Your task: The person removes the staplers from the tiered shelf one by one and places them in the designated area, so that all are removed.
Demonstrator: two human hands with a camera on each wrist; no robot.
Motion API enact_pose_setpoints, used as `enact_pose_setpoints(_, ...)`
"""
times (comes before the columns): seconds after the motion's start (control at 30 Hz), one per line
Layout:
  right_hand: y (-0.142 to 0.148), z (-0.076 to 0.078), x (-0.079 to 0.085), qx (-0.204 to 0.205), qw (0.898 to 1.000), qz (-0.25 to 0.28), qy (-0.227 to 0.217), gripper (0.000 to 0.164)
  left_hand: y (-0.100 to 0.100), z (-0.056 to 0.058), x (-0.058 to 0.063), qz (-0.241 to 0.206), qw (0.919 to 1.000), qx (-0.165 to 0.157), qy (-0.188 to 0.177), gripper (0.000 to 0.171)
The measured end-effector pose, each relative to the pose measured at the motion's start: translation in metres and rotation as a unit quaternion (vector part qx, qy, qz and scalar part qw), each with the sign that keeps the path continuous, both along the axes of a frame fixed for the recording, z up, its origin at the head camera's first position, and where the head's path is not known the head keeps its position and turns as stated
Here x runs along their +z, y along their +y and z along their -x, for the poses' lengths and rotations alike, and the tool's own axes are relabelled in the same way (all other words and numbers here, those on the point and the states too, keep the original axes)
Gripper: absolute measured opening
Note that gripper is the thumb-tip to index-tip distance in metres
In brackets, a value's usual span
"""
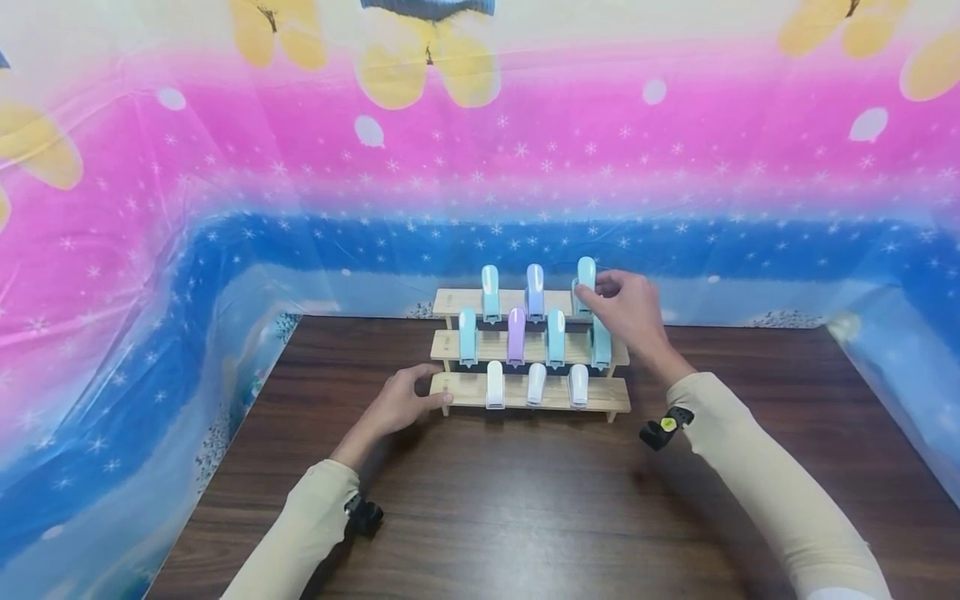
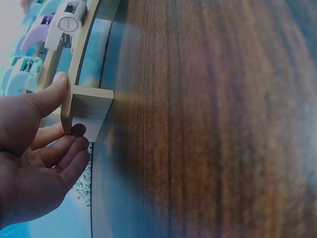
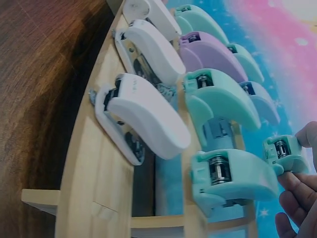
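A three-step wooden rack point(image 1: 465, 389) carries rows of small staplers. My right hand point(image 1: 630, 310) pinches a mint green stapler point(image 1: 587, 271) at the right end of the top step, thumb on its near side. In the right wrist view, the fingertips point(image 3: 293, 181) hold that stapler point(image 3: 281, 148) just behind another mint stapler point(image 3: 233, 173). At the bottom step's left end, my left hand point(image 1: 401, 402) grips the board, its thumb on top. The left wrist view shows the fingers point(image 2: 74, 158) curled at the board's end.
White staplers point(image 1: 536, 384) line the bottom step. A purple stapler point(image 1: 516, 335) stands among mint ones on the middle step; a periwinkle stapler point(image 1: 535, 292) is on top. The rack stands on a dark wood table point(image 1: 517, 508), before a colourful cloth backdrop point(image 1: 480, 183).
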State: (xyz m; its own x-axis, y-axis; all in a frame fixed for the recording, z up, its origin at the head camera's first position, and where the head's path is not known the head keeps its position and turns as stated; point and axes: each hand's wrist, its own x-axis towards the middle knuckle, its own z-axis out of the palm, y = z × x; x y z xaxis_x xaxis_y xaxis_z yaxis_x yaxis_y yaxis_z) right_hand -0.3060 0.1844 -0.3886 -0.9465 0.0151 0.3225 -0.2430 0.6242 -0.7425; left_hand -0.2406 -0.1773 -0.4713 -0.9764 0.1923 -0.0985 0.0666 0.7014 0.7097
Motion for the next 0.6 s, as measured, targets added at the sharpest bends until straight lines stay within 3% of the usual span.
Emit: enact_pose_setpoints(0.6, 0.01, -0.012, 0.024, -0.003, 1.0, -0.01, 0.009, 0.052, 0.001, 0.0, 0.002, -0.003, 1.0, -0.003, 0.0, 0.061)
